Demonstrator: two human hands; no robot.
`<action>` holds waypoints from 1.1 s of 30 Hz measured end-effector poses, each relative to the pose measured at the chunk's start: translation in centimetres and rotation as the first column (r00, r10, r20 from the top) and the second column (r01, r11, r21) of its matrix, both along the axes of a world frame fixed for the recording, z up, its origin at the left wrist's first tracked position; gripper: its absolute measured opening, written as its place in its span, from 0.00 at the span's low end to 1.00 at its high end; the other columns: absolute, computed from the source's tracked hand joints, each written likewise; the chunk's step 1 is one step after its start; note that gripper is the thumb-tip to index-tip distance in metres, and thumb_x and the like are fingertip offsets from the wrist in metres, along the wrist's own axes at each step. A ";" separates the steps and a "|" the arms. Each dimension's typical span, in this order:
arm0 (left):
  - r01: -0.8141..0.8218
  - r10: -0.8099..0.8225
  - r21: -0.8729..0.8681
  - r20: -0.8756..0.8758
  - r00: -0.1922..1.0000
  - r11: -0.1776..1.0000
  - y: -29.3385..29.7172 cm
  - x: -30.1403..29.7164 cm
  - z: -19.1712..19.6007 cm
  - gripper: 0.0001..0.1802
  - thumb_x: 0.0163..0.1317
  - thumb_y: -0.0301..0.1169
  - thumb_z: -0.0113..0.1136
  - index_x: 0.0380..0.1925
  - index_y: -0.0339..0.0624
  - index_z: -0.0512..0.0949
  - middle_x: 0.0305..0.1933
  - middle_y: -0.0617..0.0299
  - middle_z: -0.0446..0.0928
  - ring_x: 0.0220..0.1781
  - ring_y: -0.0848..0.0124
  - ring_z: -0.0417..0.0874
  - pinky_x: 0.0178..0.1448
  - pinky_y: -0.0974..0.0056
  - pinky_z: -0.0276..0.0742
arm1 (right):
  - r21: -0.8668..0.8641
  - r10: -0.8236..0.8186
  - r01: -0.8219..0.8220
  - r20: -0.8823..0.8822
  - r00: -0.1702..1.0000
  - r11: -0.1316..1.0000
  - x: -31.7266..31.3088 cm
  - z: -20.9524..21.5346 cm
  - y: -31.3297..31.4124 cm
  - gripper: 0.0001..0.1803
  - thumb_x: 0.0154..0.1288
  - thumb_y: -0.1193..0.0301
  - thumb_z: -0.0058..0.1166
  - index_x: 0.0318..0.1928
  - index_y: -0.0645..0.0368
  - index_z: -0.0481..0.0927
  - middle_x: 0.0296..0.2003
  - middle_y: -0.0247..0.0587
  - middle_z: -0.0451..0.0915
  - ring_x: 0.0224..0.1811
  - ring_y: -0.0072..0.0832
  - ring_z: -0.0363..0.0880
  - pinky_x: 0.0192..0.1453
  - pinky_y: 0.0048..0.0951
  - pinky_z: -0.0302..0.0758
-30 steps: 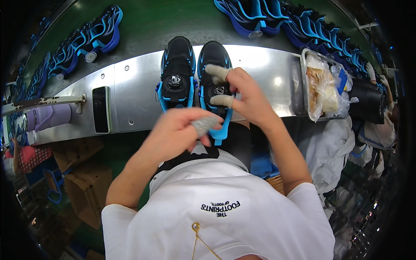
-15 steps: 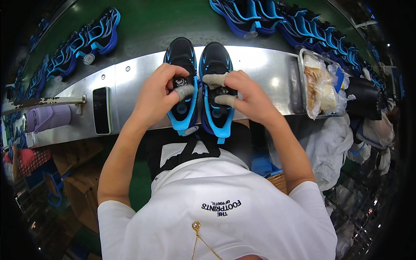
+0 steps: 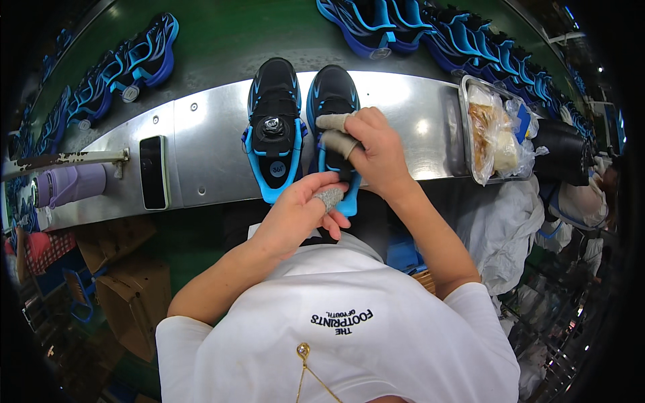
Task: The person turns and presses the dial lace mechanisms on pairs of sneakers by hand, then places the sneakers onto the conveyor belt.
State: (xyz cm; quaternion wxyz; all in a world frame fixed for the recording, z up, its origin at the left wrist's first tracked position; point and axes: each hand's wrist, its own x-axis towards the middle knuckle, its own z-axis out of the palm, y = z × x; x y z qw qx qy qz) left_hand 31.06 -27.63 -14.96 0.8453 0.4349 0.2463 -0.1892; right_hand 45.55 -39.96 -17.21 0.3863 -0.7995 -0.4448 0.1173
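Two black-and-blue sneakers stand side by side in front of me, toes pointing away. The left sneaker has a round dial on its tongue and nothing touches it. Both hands are at the right sneaker. My right hand, with beige sleeves on its thumb and forefinger, pinches at the tongue and covers that part. My left hand, a grey sleeve on one finger, closes at the bright blue heel collar. What lies between its fingertips is mostly hidden.
The sneakers rest on a metal ledge along a green conveyor belt. More sneakers line the belt at left and right. A phone and purple flask lie left; a tray of bagged items stands right.
My left hand has let go of the left sneaker and moved right and nearer, to the right sneaker's heel. The left sneaker's dial now shows. My right hand has stayed at the right sneaker's tongue.
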 end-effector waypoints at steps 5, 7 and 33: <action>-0.088 0.091 -0.281 -0.004 0.996 0.956 0.7 0.7 -2.5 0.17 0.74 0.30 0.47 0.58 0.31 0.69 0.50 0.48 0.78 0.40 0.66 0.84 0.36 0.68 0.81 | 0.087 0.124 -0.103 -0.287 0.950 0.991 1.6 0.3 -0.8 0.24 0.57 0.73 0.62 0.57 0.52 0.81 0.40 0.37 0.80 0.44 0.35 0.75 0.50 0.33 0.73; -0.158 0.158 -0.277 -0.020 0.987 0.948 -0.4 1.0 -2.7 0.17 0.74 0.30 0.47 0.58 0.31 0.69 0.51 0.49 0.78 0.42 0.65 0.84 0.36 0.69 0.81 | 0.080 0.231 -0.220 -0.184 0.955 0.972 1.9 -0.1 -1.1 0.24 0.56 0.73 0.62 0.56 0.51 0.82 0.43 0.36 0.81 0.47 0.36 0.74 0.54 0.35 0.72; -0.250 0.252 -0.238 -0.025 0.967 0.938 -1.9 1.7 -2.9 0.15 0.74 0.30 0.47 0.56 0.34 0.69 0.56 0.52 0.75 0.55 0.62 0.81 0.39 0.68 0.82 | 0.140 -0.047 0.080 -0.226 0.973 0.987 -0.2 -1.0 -0.9 0.29 0.51 0.70 0.67 0.57 0.54 0.80 0.38 0.39 0.78 0.41 0.38 0.71 0.48 0.36 0.70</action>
